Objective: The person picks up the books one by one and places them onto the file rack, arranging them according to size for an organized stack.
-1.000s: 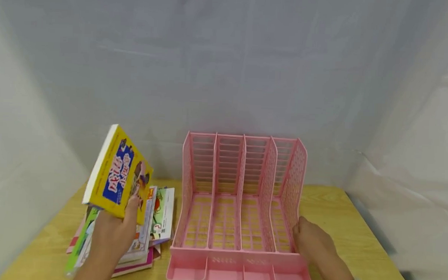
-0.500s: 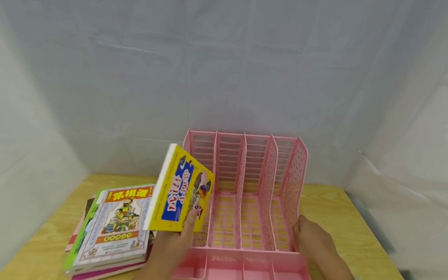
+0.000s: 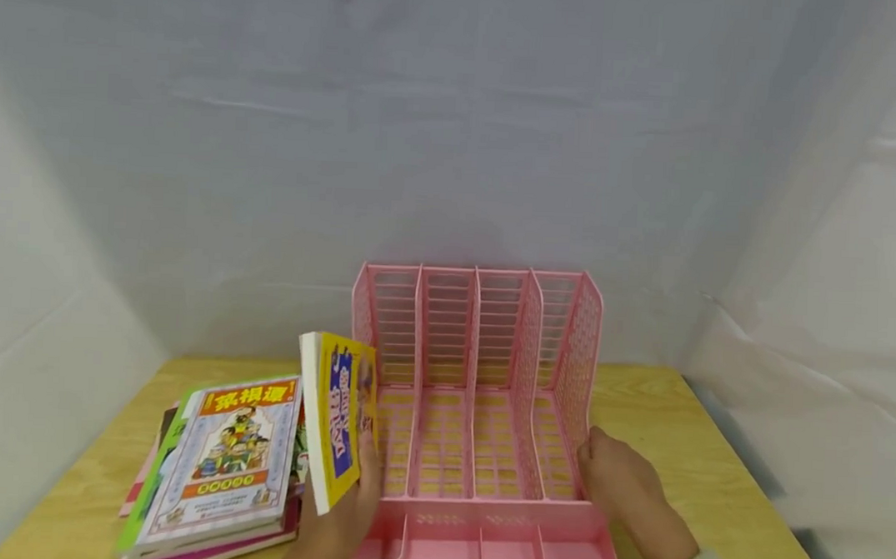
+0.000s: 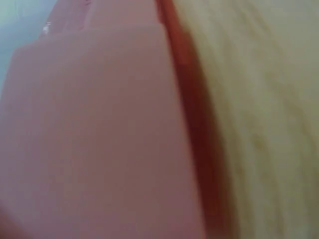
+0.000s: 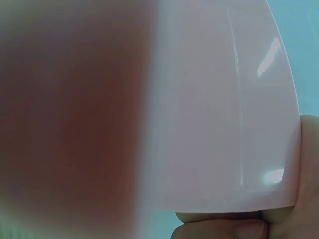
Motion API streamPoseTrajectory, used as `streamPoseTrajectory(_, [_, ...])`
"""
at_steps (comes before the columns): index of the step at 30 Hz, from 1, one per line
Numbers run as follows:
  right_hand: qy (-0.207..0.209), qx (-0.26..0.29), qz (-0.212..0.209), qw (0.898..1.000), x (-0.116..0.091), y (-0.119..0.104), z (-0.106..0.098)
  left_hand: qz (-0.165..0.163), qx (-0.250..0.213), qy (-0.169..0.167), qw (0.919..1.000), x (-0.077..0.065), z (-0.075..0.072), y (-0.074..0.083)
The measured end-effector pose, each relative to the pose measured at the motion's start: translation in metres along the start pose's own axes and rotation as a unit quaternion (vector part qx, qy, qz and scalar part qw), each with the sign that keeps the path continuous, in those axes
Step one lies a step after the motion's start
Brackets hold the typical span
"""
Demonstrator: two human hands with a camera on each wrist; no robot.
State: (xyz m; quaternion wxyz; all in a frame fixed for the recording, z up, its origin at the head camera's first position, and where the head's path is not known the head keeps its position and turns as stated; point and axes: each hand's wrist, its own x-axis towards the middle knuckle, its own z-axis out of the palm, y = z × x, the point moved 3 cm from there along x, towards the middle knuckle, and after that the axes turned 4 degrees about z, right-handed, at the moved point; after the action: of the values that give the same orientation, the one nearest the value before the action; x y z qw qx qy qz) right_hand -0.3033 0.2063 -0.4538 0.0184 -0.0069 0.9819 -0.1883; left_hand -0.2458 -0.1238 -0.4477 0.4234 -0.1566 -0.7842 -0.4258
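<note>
A yellow book, held above the stack of books a second ago, is now lower and turned nearly edge-on at the left front of a pink rack. The left hand grips it with the thumb across the cover; its other fingers are hidden behind. The right hand, unmoved, is curled around the rack's right wall, fingers under the panel's lower edge in the right wrist view. The book blocks part of the leftmost of four upright compartments, and the left hand covers the front tray's left end. The stack, its top cover now in full sight, lies toward the left edge of the wooden table; a pale sheet hangs beyond the back edge.
</note>
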Motion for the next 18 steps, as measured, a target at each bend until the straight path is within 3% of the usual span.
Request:
streamPoseTrajectory(2, [0.003,-0.002,0.000,1.000,-0.0004,-0.0002,0.0006,-0.014,0.012,-0.005,0.9998,-0.0029,-0.0016,-0.0026])
streamPoseTrajectory(5, [0.002,-0.004,0.002,1.000,-0.0003,-0.0010,0.0007,-0.066,0.065,-0.053,0.9943,-0.0075,-0.0027,-0.0075])
streamPoseTrajectory(9, [-0.001,-0.006,0.002,1.000,-0.0005,-0.0020,-0.0003,-0.094,0.131,-0.162,0.9735,-0.0063,0.0011,-0.0107])
streamPoseTrajectory(12, [0.003,-0.007,0.000,1.000,-0.0007,-0.0022,-0.0010,-0.082,0.160,-0.220,0.9587,-0.0034,0.0029,-0.0094])
streamPoseTrajectory(18, [0.008,-0.001,0.002,1.000,-0.0019,-0.0008,0.0005,-0.082,0.186,-0.242,0.9486,-0.0018,0.0031,-0.0091])
